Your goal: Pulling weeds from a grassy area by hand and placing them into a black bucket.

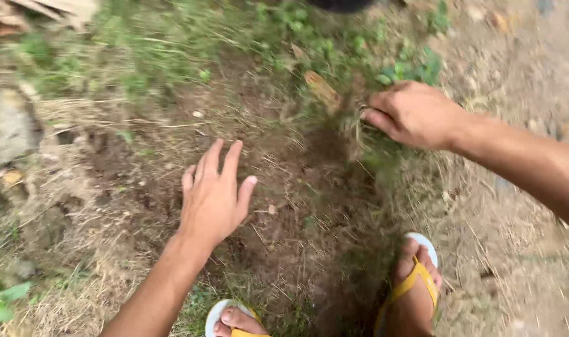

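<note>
My left hand [214,193] is held flat over bare brown soil [284,187], fingers spread and holding nothing. My right hand [412,114] is closed around a tuft of grass and weeds [359,128] that stands at the edge of the bare patch. The tuft's green and dry blades stick out to the left and below the fist. Both forearms reach in from the lower left and the right.
My feet in yellow-strapped sandals [415,281] stand at the bottom edge. Green weeds [409,68] and grass cover the top. A grey stone [6,128] lies at the left, dry straw at lower left and right. A brown dead leaf [322,87] lies near the weeds.
</note>
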